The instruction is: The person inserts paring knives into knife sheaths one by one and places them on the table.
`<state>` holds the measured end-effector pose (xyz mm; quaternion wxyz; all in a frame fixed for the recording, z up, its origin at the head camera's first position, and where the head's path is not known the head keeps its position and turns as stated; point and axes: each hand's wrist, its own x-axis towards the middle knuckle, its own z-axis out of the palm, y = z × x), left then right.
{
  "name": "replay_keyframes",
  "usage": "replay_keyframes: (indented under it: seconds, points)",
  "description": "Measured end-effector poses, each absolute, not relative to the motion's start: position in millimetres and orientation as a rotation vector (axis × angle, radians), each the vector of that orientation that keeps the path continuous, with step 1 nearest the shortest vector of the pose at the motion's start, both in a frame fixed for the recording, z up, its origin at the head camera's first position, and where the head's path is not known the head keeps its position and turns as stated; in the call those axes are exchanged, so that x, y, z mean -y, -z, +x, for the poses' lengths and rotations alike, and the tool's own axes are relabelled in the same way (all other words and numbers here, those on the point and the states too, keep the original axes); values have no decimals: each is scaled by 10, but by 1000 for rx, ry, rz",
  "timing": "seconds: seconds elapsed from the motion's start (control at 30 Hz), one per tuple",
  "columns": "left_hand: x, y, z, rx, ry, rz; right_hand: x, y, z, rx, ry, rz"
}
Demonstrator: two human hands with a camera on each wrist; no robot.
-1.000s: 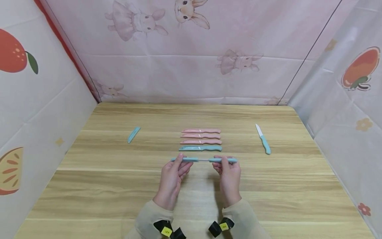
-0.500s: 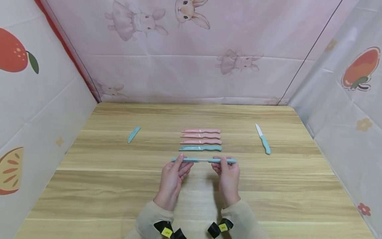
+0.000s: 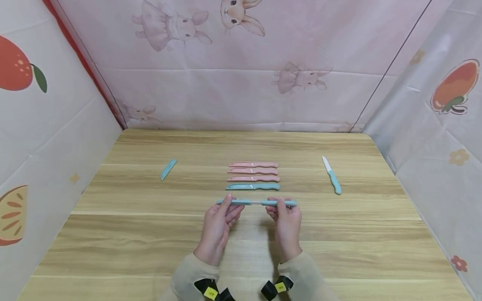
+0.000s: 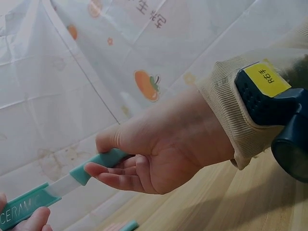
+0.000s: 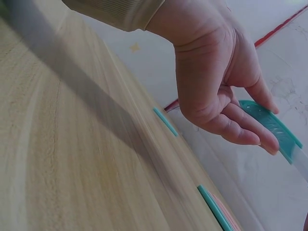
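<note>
In the head view my left hand (image 3: pixel 215 232) pinches a teal blade sheath (image 3: pixel 242 201) between thumb and fingers. My right hand (image 3: pixel 289 232) grips the teal handle (image 4: pixel 108 158) of a paring knife with a white blade (image 4: pixel 63 186). The blade points left and its front part is inside the sheath, which reads CERAMIC in the left wrist view; a short stretch of blade shows between sheath and handle. Both pieces are held level, in line, above the table. Just beyond lies a sheathed teal knife (image 3: pixel 253 187), parallel to them.
Behind the teal knife, three sheathed pink knives (image 3: pixel 253 171) lie in a neat row. A loose teal sheath (image 3: pixel 168 169) lies at the left of the wooden table (image 3: pixel 124 238); an unsheathed teal-handled knife (image 3: pixel 334 182) lies at the right. Printed cloth walls surround the sides and back.
My right hand has shifted slightly left with the knife, and the bare stretch of blade has become shorter. My left hand with the sheath has stayed nearly still.
</note>
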<state>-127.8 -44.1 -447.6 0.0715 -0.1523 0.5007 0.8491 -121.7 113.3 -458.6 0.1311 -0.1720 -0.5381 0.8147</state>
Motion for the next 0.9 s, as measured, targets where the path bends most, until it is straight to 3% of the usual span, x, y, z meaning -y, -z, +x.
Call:
replay_keyframes:
  seconds: [0.9]
  points:
    - [398,4499,-1277,-1470,-2548,-445,-1102,4596,-1210,1601,-2364,-534]
